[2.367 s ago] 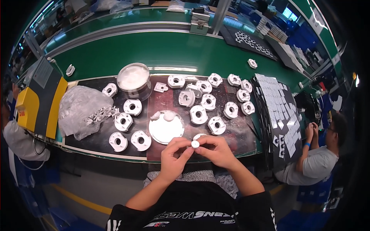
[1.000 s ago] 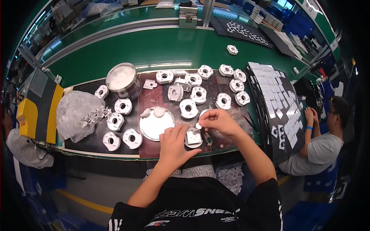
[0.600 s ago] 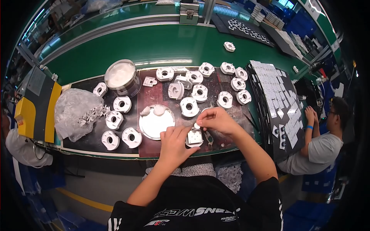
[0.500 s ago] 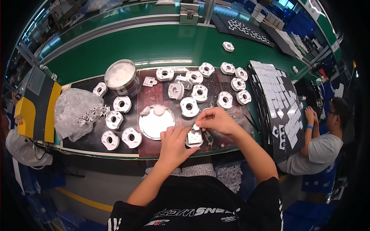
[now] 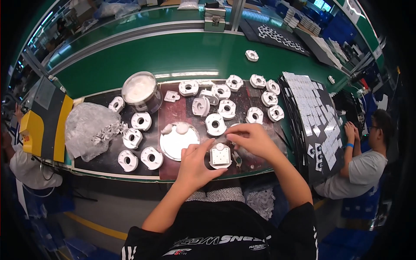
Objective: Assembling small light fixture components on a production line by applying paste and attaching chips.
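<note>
A white square part with a round knob at its top (image 5: 220,157) lies near the table's front edge, on or over a rounded white base. My left hand (image 5: 194,164) curves around its left side, thumb along the lower edge and index finger near the upper corner, with a gap between them. Just above and right of the part is my right hand (image 5: 249,141), its thumb and index finger slightly apart with nothing visible between them. Beyond the part stands a white ring-shaped housing (image 5: 215,125). Left of it, a round white lid (image 5: 173,146) carries two whitish lumps (image 5: 182,128).
Several similar housings (image 5: 151,157) are spread over the dark mat. A tub of white paste (image 5: 141,93) and a plastic bag of small white parts (image 5: 89,132) stand left. Stacked black sheets with white pieces (image 5: 310,108) lie right, beside a co-worker (image 5: 362,160).
My right hand has drawn back a little from the part, its fingertips leaving the round knob, which now sits on the part. My left hand's fingers have spread away from the part's side.
</note>
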`<state>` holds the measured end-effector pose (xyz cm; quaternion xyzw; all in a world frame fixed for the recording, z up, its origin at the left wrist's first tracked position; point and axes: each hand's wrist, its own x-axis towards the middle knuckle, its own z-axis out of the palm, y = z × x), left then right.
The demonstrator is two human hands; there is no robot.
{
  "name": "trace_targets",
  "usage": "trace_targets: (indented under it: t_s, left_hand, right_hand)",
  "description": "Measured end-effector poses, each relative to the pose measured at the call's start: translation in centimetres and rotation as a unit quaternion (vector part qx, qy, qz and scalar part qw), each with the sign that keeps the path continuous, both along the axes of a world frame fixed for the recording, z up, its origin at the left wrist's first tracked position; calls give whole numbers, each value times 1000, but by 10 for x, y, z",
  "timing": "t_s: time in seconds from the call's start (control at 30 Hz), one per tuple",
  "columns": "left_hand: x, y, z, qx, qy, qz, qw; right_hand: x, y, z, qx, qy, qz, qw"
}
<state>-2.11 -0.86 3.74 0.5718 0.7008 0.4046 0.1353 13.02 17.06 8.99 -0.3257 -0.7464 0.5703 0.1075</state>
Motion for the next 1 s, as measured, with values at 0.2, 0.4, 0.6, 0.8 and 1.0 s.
trace_targets:
  t_s: [0.2, 0.4, 0.6, 0.8, 1.0]
  left_hand:
    - [-98, 61, 73, 120, 133, -19, 984]
    - [-206, 198, 86, 32, 68, 42, 996]
    - [-270, 288, 34, -112, 157, 31, 981]
    - [-294, 323, 2, -196, 135, -42, 970]
    - [-316, 322, 8, -269, 207, -70, 938]
  right_hand:
    - [-8, 70, 26, 72, 76, -53, 993]
    - [-62, 238, -4, 348, -19, -175, 921]
    - [-104, 345, -66, 352, -162, -232, 892]
    - [-153, 377, -76, 320, -238, -224, 889]
    - [-154, 341, -47, 381, -134, -117, 907]
